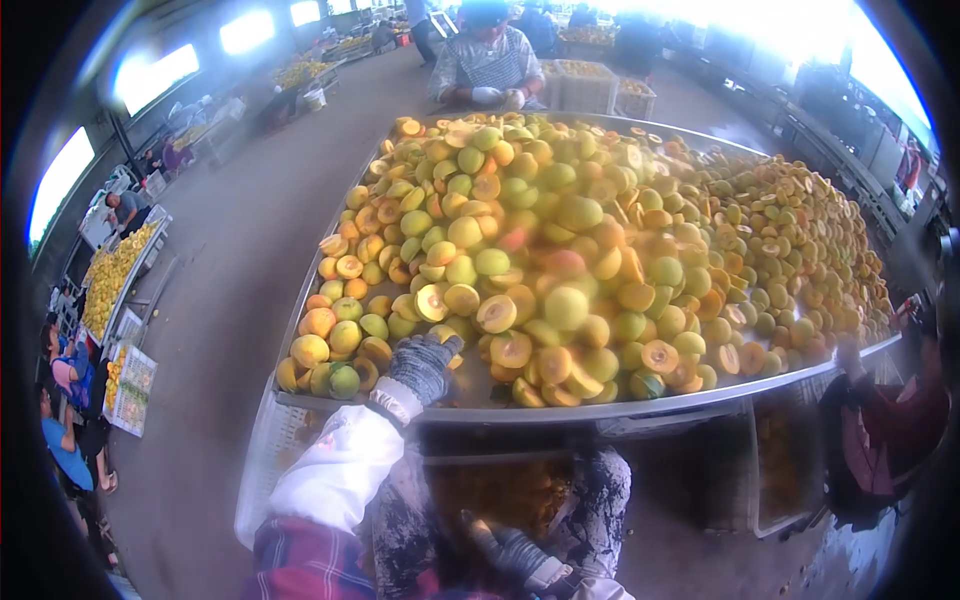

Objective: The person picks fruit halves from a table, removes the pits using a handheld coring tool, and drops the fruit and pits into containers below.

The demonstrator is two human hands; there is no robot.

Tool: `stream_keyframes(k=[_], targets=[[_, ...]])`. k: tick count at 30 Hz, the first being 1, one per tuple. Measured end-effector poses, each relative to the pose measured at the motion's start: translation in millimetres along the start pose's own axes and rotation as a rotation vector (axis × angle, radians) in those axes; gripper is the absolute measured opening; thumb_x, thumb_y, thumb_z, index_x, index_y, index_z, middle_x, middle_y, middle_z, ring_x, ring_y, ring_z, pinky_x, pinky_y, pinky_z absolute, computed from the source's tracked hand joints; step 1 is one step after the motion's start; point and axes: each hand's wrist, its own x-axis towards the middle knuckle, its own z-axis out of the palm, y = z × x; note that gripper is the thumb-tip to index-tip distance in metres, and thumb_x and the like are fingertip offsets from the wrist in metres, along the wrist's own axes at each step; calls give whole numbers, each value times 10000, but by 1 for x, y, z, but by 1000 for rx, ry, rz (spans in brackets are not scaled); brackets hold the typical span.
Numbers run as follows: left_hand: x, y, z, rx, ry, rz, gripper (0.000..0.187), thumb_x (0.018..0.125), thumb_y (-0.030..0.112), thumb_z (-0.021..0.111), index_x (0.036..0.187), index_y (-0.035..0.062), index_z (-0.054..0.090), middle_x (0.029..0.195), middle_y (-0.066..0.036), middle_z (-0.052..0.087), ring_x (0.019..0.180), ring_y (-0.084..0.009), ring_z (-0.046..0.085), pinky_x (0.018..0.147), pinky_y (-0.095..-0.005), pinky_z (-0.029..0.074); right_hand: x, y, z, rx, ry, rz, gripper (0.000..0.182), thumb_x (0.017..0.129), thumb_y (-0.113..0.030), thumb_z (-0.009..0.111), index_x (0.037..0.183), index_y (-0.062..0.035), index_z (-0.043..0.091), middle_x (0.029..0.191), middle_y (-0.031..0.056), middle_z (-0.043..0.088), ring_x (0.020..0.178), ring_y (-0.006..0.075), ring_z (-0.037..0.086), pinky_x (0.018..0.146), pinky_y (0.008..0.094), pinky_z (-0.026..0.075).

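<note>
My left hand (pixel 424 367), in a grey glove with a white sleeve, reaches over the near edge of a metal table (pixel 640 408). Its fingers are curled round a yellow fruit half (pixel 450 345) at the near left of the pile. Whole and halved yellow-green fruit (pixel 490 262) is heaped over the tabletop. Below the table edge, between my knees, is my right hand (pixel 505 548), also gloved in grey. Its thumb and fingers are partly spread, and no fruit shows between them. A crate with fruit (pixel 505 490) stands under the table, in shadow.
Across the table a person (pixel 487 60) holds something in gloved hands. Another person (pixel 885 430) is at the right edge. White crates (pixel 582 88) stand behind the table. A pale crate (pixel 262 470) sits low at the left. Other workers and fruit tables line the far left.
</note>
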Motion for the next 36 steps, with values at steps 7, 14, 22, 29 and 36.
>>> stream_keyframes(k=[7,14,22,29,36], targets=[[-82,41,-32,-2117,21,-570,295,876,185,663,1099,-3,619,943,-137,657,823,-283,673,743,-412,588,-19,-74,-32,-274,315,-449,291,1003,-142,453,1220,17,564,1066,196,604,937,323,622,850,396,493],[-139,110,-85,-2079,138,-685,382,1011,333,451,1062,-13,606,912,-185,670,827,-275,669,719,-378,571,-22,-116,-26,-958,405,-624,363,920,-72,474,1268,20,520,1010,213,578,836,374,616,677,465,508],[-146,144,-15,-2144,549,-869,325,959,267,545,1104,-16,615,930,-132,664,895,-249,628,826,-346,524,-4,-106,-11,-843,449,-632,426,873,-46,461,1292,24,503,999,228,590,763,374,607,685,456,504],[-121,211,-64,-1148,916,-1185,200,885,140,591,973,-17,679,898,-95,669,880,-219,631,809,-326,513,1,-81,-2,-766,466,-642,387,862,-67,453,1220,68,514,915,222,607,779,384,605,708,472,505],[-136,200,-10,-1312,1002,-1161,193,873,163,605,872,-17,674,798,-96,667,736,-199,629,693,-317,520,-2,-65,-10,-705,205,-457,567,888,-118,461,1404,51,298,962,247,565,845,406,588,764,457,491]])
